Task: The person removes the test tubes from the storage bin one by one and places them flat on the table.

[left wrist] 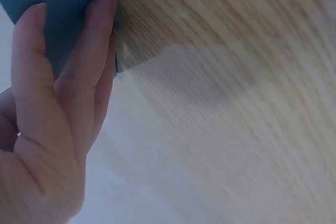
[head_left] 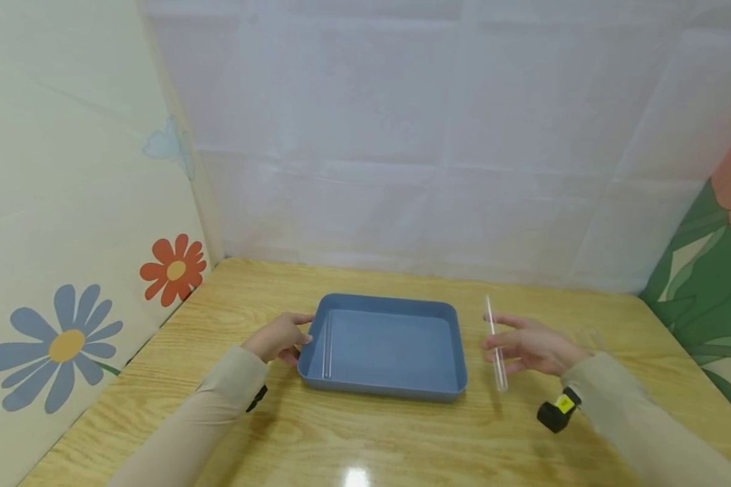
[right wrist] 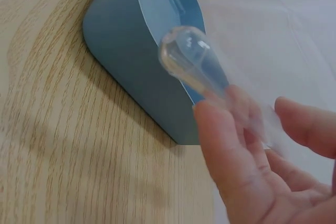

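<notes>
A shallow blue tray (head_left: 390, 389) lies on the wooden table, with one clear test tube (head_left: 327, 345) inside it along the left wall. My left hand (head_left: 280, 336) is at the tray's left side; in the left wrist view its fingers (left wrist: 79, 72) stretch out and touch the outer wall. Right of the tray, my right hand (head_left: 533, 345) holds another clear test tube (head_left: 495, 345) between thumb and fingers, above the table. In the right wrist view the rounded bottom of this held tube (right wrist: 189, 51) points toward the camera, overlapping the tray's rim.
Something clear and glassy (head_left: 591, 338) lies on the table (head_left: 304, 439) behind my right wrist, partly hidden by it. A white cloth backdrop (head_left: 390, 149) stands along the back edge, and flower-printed sheets (head_left: 67, 203) flank the sides.
</notes>
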`<state>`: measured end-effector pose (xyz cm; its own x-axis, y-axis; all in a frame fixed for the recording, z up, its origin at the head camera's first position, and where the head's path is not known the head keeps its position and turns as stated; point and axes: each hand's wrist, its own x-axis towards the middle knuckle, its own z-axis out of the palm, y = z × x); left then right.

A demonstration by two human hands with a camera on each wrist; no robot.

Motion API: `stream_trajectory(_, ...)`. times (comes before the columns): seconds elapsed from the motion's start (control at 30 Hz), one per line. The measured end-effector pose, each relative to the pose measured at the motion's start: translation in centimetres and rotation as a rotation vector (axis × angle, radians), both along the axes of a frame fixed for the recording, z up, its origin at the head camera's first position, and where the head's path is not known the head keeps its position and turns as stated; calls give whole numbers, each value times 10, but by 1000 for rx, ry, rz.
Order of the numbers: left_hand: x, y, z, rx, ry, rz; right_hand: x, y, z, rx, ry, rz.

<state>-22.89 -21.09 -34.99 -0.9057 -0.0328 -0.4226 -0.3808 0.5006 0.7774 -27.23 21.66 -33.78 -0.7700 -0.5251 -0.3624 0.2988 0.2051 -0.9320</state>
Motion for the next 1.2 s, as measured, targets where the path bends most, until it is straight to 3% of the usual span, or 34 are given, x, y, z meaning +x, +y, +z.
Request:
stream_trajectory(0.67,-1,1,0,-7,-9,18,3,15,1,45,31,-7)
stream_trajectory(0.9,1,-2,1,8,13,-26,3,24,2,76,43,-10)
stream_trajectory(1.2,2,-1,1,14,12,-34,5,33,0,123,61,-16)
